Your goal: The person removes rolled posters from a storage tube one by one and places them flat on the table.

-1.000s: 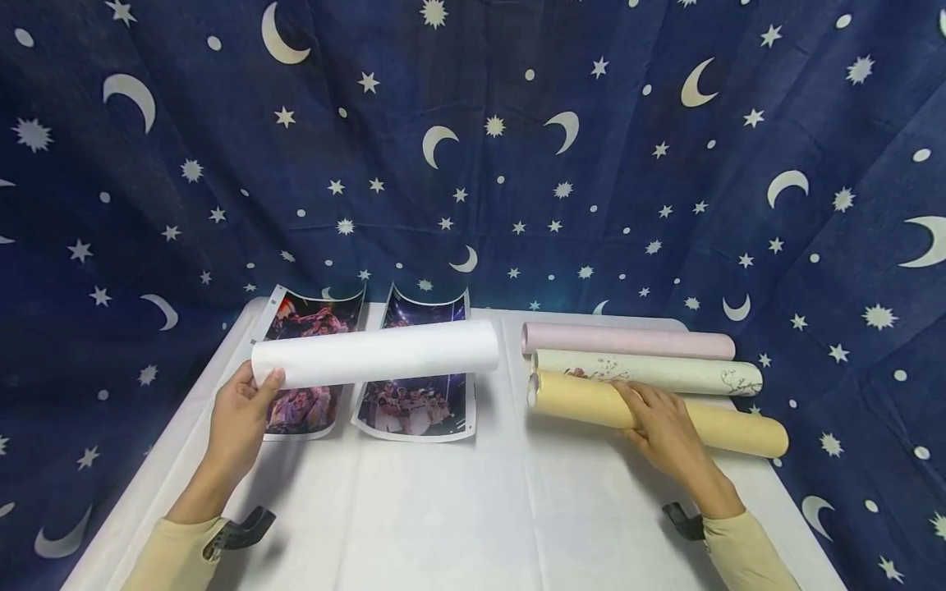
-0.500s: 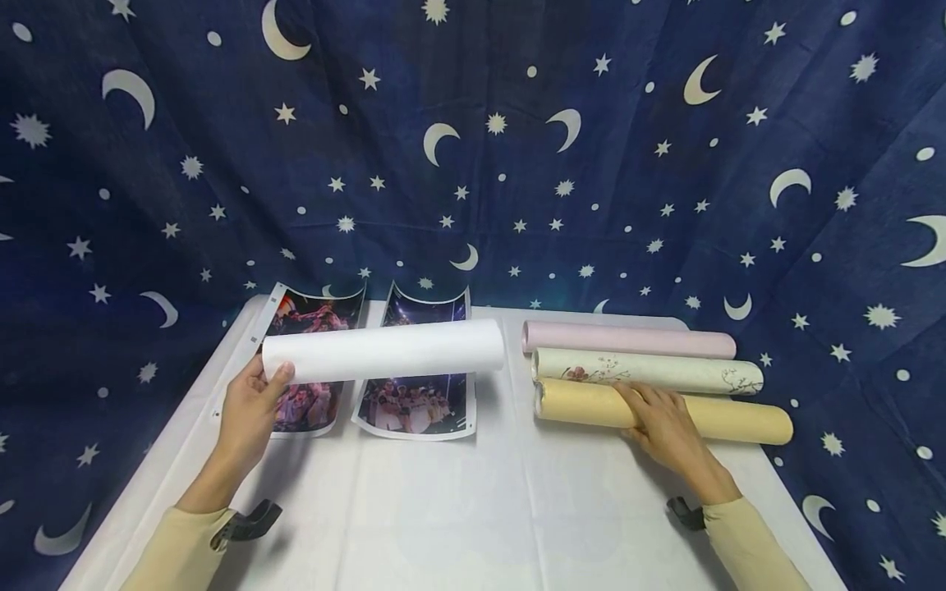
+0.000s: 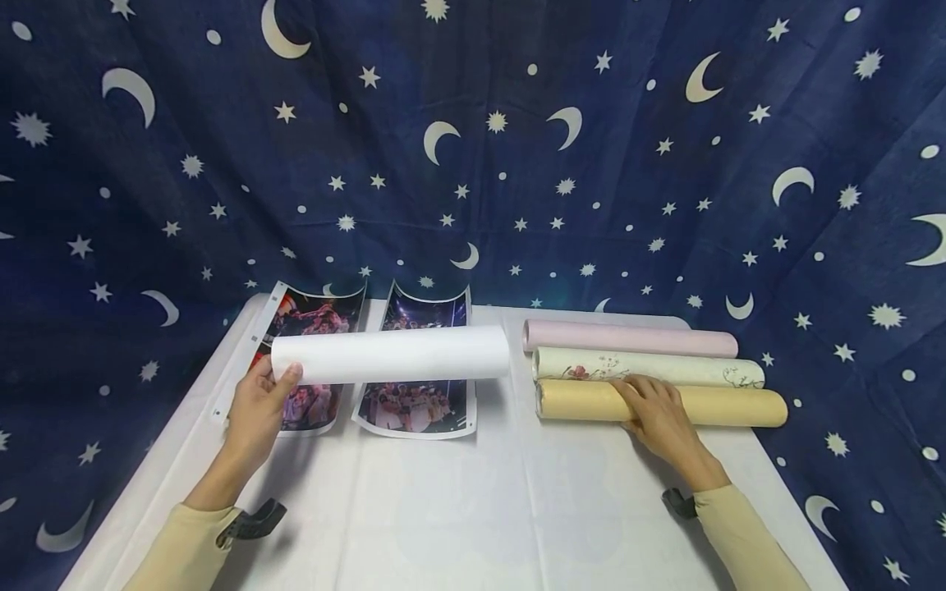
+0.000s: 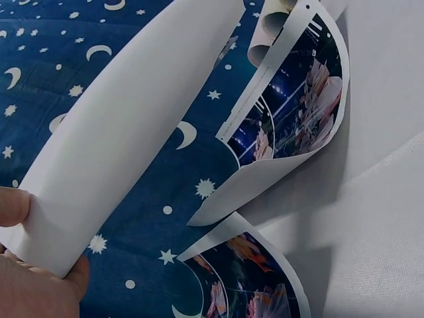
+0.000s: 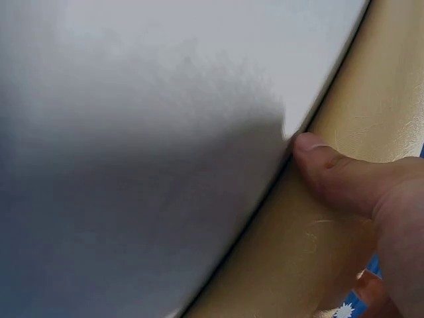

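My left hand [image 3: 254, 423] pinches the near end of a white paper roll [image 3: 392, 355], thumb in front and fingers behind. The roll is held above two curled photo prints [image 3: 414, 408], hiding their middles; the left wrist view shows its plain white side [image 4: 126, 132]. My right hand [image 3: 668, 423] grips a yellow paper roll [image 3: 732, 406] around its middle. In the right wrist view the thumb [image 5: 331, 169] presses on the yellow roll's side, near the white tablecloth. Just behind the yellow roll lies a cream roll [image 3: 680, 371] with a floral pattern, and behind that a pink roll [image 3: 628, 337].
A white cloth covers the table [image 3: 443, 509]. A dark blue curtain [image 3: 502, 205] with moons and stars hangs along the back and both sides. Black wrist mounts [image 3: 254, 521] sit at both sleeves. The prints' far edges curl up near the curtain.
The yellow roll has moved back and levelled out beside the floral roll, with my right hand still gripping it. My left hand has drifted slightly right with the white roll.
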`<state>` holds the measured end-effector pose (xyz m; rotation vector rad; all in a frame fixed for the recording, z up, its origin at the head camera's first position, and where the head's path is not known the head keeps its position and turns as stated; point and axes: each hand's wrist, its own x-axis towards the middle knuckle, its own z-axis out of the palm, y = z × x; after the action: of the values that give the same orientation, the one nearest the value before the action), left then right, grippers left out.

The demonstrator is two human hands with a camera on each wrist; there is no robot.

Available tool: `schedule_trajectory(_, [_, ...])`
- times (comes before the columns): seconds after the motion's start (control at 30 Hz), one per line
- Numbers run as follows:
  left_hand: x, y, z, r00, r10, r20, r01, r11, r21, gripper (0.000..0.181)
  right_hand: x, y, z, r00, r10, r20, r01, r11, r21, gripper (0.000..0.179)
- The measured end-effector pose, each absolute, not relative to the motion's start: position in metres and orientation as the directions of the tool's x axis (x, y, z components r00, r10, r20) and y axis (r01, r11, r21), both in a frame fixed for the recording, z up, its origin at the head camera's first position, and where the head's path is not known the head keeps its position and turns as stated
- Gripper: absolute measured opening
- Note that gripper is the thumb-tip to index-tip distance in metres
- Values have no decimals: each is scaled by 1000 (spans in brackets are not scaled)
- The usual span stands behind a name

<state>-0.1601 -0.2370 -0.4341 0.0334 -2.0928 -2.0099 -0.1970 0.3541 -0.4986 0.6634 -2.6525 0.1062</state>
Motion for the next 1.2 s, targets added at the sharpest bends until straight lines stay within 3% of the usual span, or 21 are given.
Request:
schedule_trajectory(0.57, [-158, -235, -438, -970, -196, 144, 130, 85, 988, 53, -221, 352, -491, -829, -432, 356, -450, 892, 35, 83])
schedule_trajectory(0.87, [-156, -237, -439, -969, -188, 161, 152, 61, 986, 55, -245, 350, -489, -836, -427, 345, -447, 894, 26, 81])
schedule_trajectory(1.2, [-153, -236, -442, -969, -197, 146, 123, 124, 985, 57, -273, 347, -487, -869, -399, 292, -422, 906, -18, 81])
